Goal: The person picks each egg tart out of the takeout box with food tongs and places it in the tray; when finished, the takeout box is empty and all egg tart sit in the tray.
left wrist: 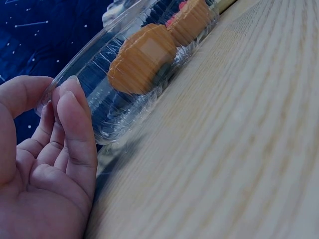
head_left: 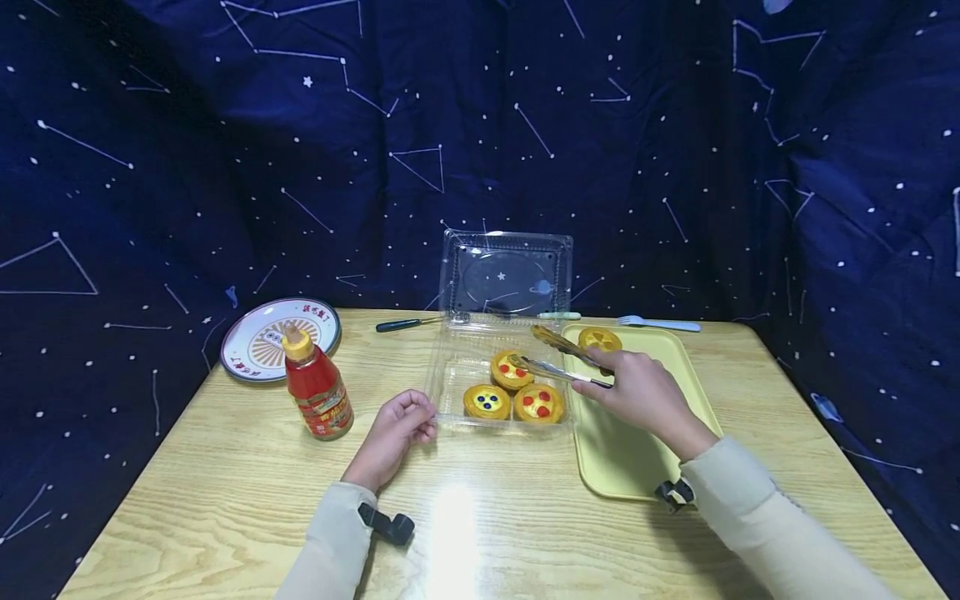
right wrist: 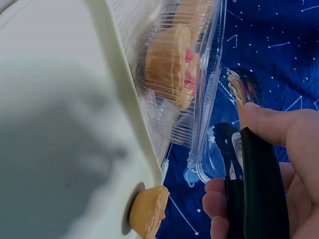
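Observation:
My left hand (head_left: pixel 396 429) pinches the near left rim of a clear plastic clamshell box (head_left: pixel 452 392) between thumb and fingers. The box's lid (head_left: pixel 506 279) stands raised at the back. Inside are a tart with blue dots (head_left: pixel 487 402), a tart with red dots (head_left: pixel 538 403) and another red-dotted tart (head_left: pixel 512 370) behind them. My right hand (head_left: pixel 641 392) grips black-handled tongs (head_left: pixel 555 339), their two arms spread apart above the box. One tong tip overlaps the rear tart in the head view. A fourth tart (right wrist: pixel 148 213) sits on the yellow tray (head_left: pixel 622 454).
A red sauce bottle (head_left: pixel 321 396) stands left of my left hand, in front of a patterned plate (head_left: pixel 247 342). Along the back lie a dark-handled utensil (head_left: pixel 397 325), a green-handled one (head_left: pixel 562 316) and a blue fork (head_left: pixel 667 325). A dark starry curtain (head_left: pixel 337 167) hangs behind the table.

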### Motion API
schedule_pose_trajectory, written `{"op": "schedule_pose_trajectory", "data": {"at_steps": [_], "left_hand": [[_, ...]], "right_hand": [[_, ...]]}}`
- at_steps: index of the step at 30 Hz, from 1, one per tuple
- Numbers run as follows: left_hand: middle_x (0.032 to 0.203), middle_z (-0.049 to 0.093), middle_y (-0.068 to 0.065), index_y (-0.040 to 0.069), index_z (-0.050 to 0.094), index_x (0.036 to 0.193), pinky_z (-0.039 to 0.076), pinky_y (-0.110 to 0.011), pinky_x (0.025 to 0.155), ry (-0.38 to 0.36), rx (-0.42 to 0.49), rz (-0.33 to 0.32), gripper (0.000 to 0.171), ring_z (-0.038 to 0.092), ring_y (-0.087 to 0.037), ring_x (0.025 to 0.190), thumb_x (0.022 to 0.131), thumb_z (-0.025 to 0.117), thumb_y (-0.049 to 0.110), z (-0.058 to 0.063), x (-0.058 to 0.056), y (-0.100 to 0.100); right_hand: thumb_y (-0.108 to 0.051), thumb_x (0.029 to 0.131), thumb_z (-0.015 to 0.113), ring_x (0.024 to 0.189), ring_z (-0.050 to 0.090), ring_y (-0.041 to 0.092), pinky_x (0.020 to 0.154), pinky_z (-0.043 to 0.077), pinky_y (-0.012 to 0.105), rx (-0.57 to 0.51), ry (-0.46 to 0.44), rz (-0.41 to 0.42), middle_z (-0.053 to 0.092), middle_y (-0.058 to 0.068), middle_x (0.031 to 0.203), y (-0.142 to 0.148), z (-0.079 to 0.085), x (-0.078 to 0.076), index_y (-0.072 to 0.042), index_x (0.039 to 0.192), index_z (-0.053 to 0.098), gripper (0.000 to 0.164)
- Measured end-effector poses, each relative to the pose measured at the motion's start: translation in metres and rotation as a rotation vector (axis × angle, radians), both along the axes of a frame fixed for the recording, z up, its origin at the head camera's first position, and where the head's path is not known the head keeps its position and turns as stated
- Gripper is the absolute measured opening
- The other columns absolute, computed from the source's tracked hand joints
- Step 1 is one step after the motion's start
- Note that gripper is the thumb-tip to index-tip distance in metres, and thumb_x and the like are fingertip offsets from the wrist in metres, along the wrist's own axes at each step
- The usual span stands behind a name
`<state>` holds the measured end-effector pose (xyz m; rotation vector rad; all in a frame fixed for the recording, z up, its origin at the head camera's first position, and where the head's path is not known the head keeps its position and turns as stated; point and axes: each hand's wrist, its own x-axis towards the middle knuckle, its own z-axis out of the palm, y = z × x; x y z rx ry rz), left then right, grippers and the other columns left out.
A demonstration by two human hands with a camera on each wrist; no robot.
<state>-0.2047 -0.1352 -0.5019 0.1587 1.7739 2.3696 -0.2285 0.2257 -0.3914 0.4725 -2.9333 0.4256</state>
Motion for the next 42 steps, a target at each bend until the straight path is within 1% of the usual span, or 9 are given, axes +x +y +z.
{"op": "schedule_pose_trajectory", "data": {"at_steps": [2,8,13,16,24,27,30,37,42], "left_hand": [[0.082,0.06,-0.01,0.005,0.054,0.096,0.051,-0.021,0.061,0.004,0.0,0.0,0.005,0.059,-0.013,0.069,0.097,0.054,0.001,0.0,0.0,0.0],[0.083,0.06,-0.012,0.004,0.054,0.096,0.051,-0.022,0.06,-0.006,0.004,0.013,0.003,0.059,-0.015,0.068,0.096,0.057,0.003,-0.001,0.0,0.0],[0.085,0.06,-0.014,0.001,0.054,0.099,0.051,-0.022,0.061,-0.003,0.0,0.01,0.009,0.059,-0.015,0.069,0.095,0.061,0.006,0.001,0.001,0.0],[0.086,0.06,-0.014,0.001,0.053,0.1,0.051,-0.023,0.062,-0.002,-0.001,0.005,0.011,0.059,-0.015,0.07,0.095,0.061,0.007,0.0,0.001,0.0],[0.085,0.06,-0.014,0.001,0.054,0.099,0.052,-0.023,0.062,-0.001,0.0,0.005,0.009,0.06,-0.016,0.071,0.096,0.06,0.006,0.0,0.002,-0.001],[0.085,0.06,-0.015,0.005,0.055,0.097,0.052,-0.023,0.062,0.001,0.003,0.003,0.002,0.059,-0.016,0.071,0.096,0.057,0.003,0.001,0.002,-0.001],[0.085,0.059,-0.016,0.006,0.056,0.095,0.051,-0.023,0.062,0.0,0.005,0.002,0.005,0.059,-0.016,0.07,0.097,0.055,0.002,0.002,0.002,-0.001],[0.085,0.061,-0.013,0.001,0.053,0.1,0.051,-0.023,0.062,-0.007,0.003,0.005,0.009,0.059,-0.016,0.07,0.096,0.059,0.005,0.001,0.001,-0.001],[0.084,0.061,-0.012,-0.001,0.052,0.1,0.051,-0.022,0.061,0.002,0.002,-0.007,0.008,0.06,-0.015,0.07,0.097,0.057,0.004,0.0,0.001,-0.001]], "right_hand": [[-0.069,0.083,0.063,0.075,0.062,0.026,0.05,0.043,0.037,0.012,-0.011,0.002,0.064,0.015,0.127,-0.002,0.0,0.0,-0.015,0.137,0.06,0.076],[-0.057,0.085,0.07,0.081,0.066,0.028,0.054,0.048,0.043,0.04,-0.009,0.034,0.066,0.016,0.123,-0.008,-0.003,-0.001,-0.014,0.135,0.061,0.067],[-0.053,0.084,0.073,0.069,0.058,0.023,0.05,0.043,0.039,0.044,-0.02,0.038,0.068,0.018,0.118,-0.012,-0.004,-0.002,-0.012,0.133,0.062,0.065],[-0.053,0.084,0.073,0.064,0.054,0.022,0.048,0.04,0.037,0.05,-0.033,0.04,0.067,0.018,0.118,-0.015,-0.006,-0.004,-0.012,0.133,0.062,0.065],[-0.052,0.083,0.074,0.061,0.054,0.022,0.047,0.039,0.037,0.078,-0.061,0.048,0.068,0.018,0.115,-0.02,-0.009,-0.007,-0.012,0.133,0.063,0.065],[-0.052,0.083,0.074,0.054,0.048,0.021,0.044,0.036,0.035,0.075,-0.076,0.039,0.068,0.019,0.113,-0.021,-0.009,-0.008,-0.013,0.134,0.062,0.065],[-0.052,0.084,0.074,0.053,0.047,0.02,0.043,0.034,0.034,0.075,-0.081,0.045,0.068,0.019,0.112,-0.022,-0.009,-0.009,-0.013,0.135,0.061,0.065],[-0.053,0.083,0.074,0.051,0.042,0.018,0.043,0.033,0.034,0.07,-0.111,0.041,0.067,0.018,0.113,-0.026,-0.008,-0.01,-0.015,0.136,0.061,0.066],[-0.054,0.083,0.074,0.05,0.041,0.019,0.042,0.032,0.035,0.077,-0.125,0.028,0.065,0.021,0.118,-0.027,-0.007,-0.009,-0.015,0.137,0.06,0.068]]}}
